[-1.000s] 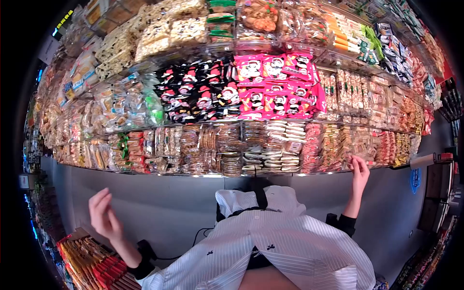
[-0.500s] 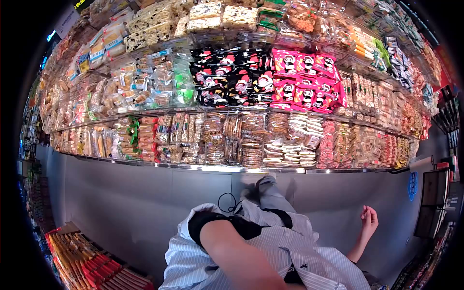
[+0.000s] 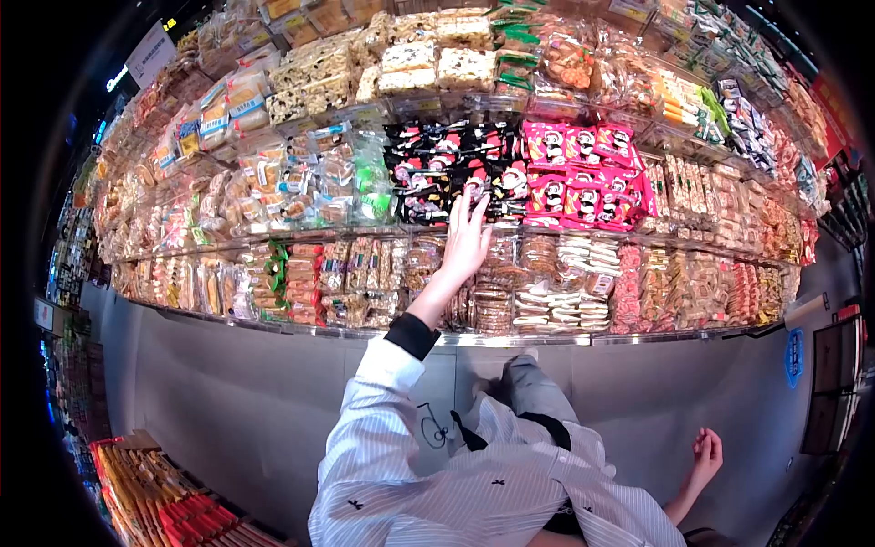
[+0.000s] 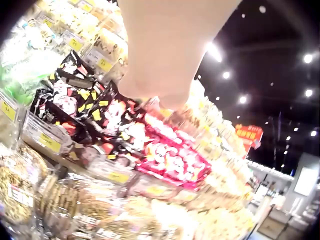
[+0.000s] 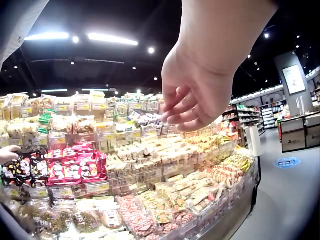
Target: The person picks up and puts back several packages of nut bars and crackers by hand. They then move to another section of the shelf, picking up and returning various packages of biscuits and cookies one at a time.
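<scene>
My left hand (image 3: 467, 241) stretches out over the shelf in the head view, fingers extended, its fingertips overlapping the lower edge of the black snack packets (image 3: 421, 171). These packets carry a red and white cartoon figure. In the left wrist view the wrist fills the top, and the black packets show below it; the fingers are hidden there. Beside the black packets lie pink snack packets (image 3: 588, 187) with a similar figure. My right hand (image 3: 706, 450) hangs low at my side, away from the shelf. Its fingers are loosely curled and hold nothing in the right wrist view.
Tiered shelves hold clear-wrapped pastries (image 3: 301, 178), puffed rice blocks (image 3: 408, 68) and stacked round biscuits (image 3: 492, 305). A metal shelf edge (image 3: 501, 341) runs along the front. At lower left stands a box of red and brown packs (image 3: 173, 497). Grey floor (image 3: 246, 392) lies in front.
My left arm has swung from the left side across my body and up to the black packets. My right hand has dropped from the shelf's front edge to my side.
</scene>
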Demonstrator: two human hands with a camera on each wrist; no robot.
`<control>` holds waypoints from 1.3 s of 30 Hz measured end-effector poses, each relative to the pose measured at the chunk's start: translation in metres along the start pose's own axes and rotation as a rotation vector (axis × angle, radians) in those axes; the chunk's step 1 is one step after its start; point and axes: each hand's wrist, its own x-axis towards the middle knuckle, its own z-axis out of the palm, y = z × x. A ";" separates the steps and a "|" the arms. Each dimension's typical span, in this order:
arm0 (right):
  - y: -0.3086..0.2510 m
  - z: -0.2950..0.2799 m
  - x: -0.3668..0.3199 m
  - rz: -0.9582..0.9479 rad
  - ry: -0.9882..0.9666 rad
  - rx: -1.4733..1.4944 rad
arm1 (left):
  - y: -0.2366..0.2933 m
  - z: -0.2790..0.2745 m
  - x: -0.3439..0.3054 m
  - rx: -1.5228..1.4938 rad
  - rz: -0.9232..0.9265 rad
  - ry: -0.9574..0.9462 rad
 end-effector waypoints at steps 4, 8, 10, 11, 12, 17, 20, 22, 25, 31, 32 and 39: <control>-0.009 -0.026 -0.023 0.021 0.125 -0.055 | -0.051 0.030 0.035 0.278 -0.103 0.032; -0.008 -0.042 -0.044 0.039 0.220 -0.123 | -0.077 0.043 0.057 0.464 -0.061 -0.024; -0.010 -0.036 -0.052 0.049 0.238 -0.149 | -0.082 0.048 0.057 0.494 -0.040 -0.033; -0.007 -0.034 -0.053 0.066 0.277 -0.166 | -0.086 0.051 0.057 0.502 -0.006 -0.007; -0.002 -0.036 -0.051 0.068 0.234 -0.136 | -0.089 0.053 0.056 0.514 0.023 0.023; 0.008 -0.027 -0.031 0.091 0.203 -0.092 | -0.068 0.045 0.054 0.588 -0.020 -0.023; 0.022 -0.037 -0.021 0.101 0.172 -0.061 | -0.049 0.039 0.045 0.626 -0.069 -0.057; 0.032 -0.047 -0.011 0.111 0.164 -0.025 | -0.041 0.040 0.036 0.655 -0.068 -0.033; 0.041 -0.066 0.007 0.165 0.195 -0.051 | -0.031 0.045 0.021 0.672 -0.061 -0.025; 0.082 -0.146 0.067 0.175 0.193 -0.007 | 0.042 0.083 -0.043 0.558 -0.211 0.056; 0.088 -0.163 0.079 0.174 0.213 -0.004 | 0.057 0.092 -0.055 0.558 -0.232 0.046; 0.130 -0.290 0.132 0.163 0.310 0.023 | 0.163 0.167 -0.043 0.471 -0.169 0.045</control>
